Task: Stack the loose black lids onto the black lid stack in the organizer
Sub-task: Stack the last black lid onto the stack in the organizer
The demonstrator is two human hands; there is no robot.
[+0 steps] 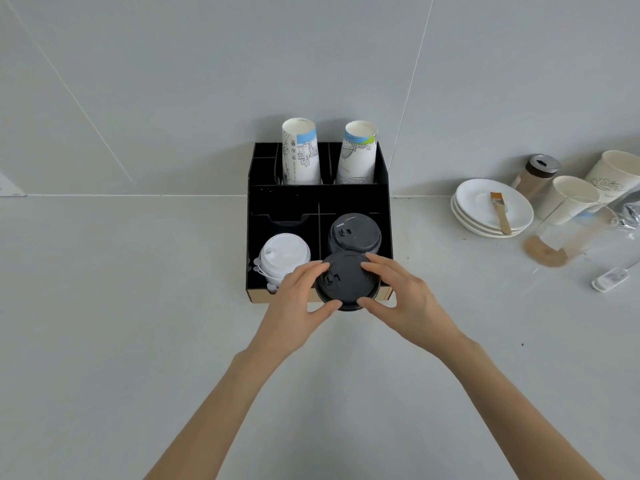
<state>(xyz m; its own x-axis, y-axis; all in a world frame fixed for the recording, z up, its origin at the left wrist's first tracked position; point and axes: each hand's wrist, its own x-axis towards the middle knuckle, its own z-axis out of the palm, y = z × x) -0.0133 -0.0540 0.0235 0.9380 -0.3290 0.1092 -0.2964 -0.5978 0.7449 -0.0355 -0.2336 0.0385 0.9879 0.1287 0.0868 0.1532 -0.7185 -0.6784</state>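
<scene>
At the centre of the frame the left hand [298, 296] and the right hand [401, 292] close from opposite sides on a loose black lid [346, 280], thumbs at its near rim and fingers curled over the far rim. It may be a few nested lids rather than one; the view does not settle it. Gripping by the rim from both sides probably keeps the lid level and leaves its underside free to seat on another. It is held just in front of and slightly below the black lid stack [355, 232], overlapping that stack's near edge in the picture, so the placing is not yet done. The stack stands in the front right compartment of the organizer [284, 202]; the white lids [284, 258] fill the front left one, keeping the colours sorted. Two paper cup stacks [300, 152] stand inverted in the rear compartments, just above centre. At the right edge, well apart, sit the saucers [485, 206] with a small brush [500, 211] across them.
</scene>
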